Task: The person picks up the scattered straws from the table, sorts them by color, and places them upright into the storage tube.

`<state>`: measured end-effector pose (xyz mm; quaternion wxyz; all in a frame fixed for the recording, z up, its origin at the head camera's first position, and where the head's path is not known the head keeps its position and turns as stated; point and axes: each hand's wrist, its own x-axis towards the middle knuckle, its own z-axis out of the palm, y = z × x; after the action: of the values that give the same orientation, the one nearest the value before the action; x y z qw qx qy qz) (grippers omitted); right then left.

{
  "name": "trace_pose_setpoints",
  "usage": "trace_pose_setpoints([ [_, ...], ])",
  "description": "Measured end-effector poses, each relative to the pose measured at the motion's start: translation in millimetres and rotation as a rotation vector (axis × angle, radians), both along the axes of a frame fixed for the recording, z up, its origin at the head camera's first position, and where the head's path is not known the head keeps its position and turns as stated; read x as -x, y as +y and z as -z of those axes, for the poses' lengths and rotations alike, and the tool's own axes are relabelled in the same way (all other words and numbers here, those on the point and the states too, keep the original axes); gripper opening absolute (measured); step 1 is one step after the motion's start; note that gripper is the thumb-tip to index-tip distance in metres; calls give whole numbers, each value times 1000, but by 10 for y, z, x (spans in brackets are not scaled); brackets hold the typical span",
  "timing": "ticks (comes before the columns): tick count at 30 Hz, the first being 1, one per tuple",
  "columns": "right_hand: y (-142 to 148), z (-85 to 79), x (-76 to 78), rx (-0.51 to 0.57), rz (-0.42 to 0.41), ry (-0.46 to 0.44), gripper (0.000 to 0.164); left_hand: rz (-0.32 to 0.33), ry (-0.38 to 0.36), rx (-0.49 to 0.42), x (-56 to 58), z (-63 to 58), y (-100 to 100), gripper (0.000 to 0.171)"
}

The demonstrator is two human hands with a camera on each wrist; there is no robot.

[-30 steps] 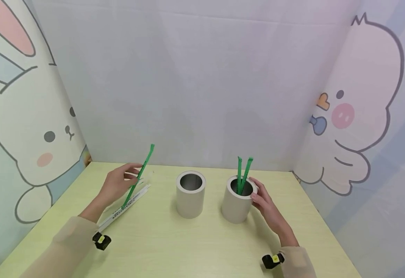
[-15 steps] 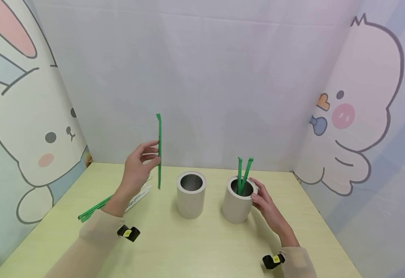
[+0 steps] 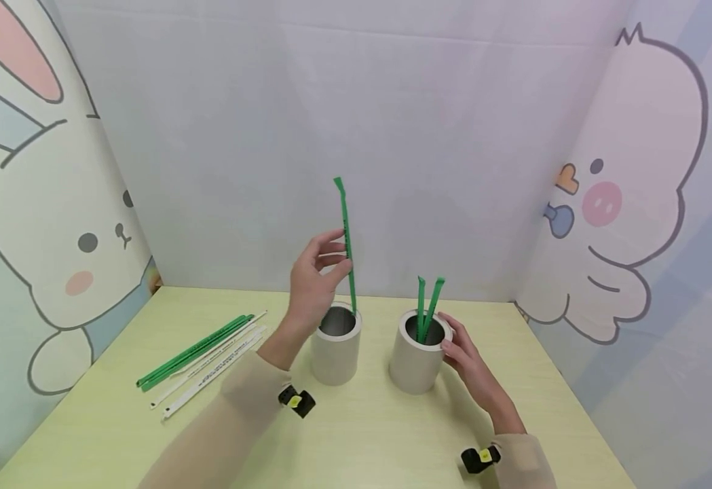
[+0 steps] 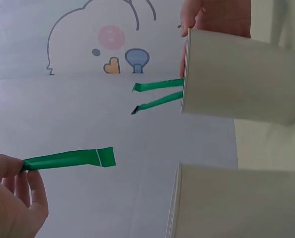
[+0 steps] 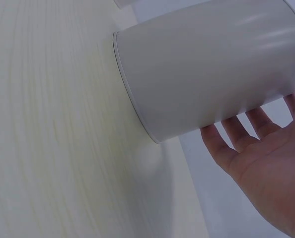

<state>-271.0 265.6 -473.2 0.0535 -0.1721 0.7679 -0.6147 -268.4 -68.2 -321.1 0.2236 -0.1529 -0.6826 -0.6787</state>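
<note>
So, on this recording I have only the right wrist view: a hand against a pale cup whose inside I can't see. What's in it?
Observer: The head view shows two green sticks standing in that right cup, ends poking above its rim.
Operator: And the left hand? I can't see it here.
Observer: It pinches another green stick; the left wrist view shows its lower end apart from the left cup.

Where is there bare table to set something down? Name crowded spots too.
Widest: the table in front of the left cup and right cup, between the left sleeve and right sleeve. Another: right of the right hand, to the table's edge. Crowded: left side, with green sticks and white sticks; also at the left cup, where the left hand holds a green stick.
</note>
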Motion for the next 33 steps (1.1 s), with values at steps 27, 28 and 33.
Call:
trace_pose_setpoints([
  [27,-14,-18,-10,9,13,-18,58,75,-47,14,154,438,1079,49],
  [28,-15,-17,-9,12,12,-18,58,69,-54,18,158,466,1092,49],
  [33,-23,-7,-6,23,6,-21,58,39,-91,34,158,608,1123,49],
])
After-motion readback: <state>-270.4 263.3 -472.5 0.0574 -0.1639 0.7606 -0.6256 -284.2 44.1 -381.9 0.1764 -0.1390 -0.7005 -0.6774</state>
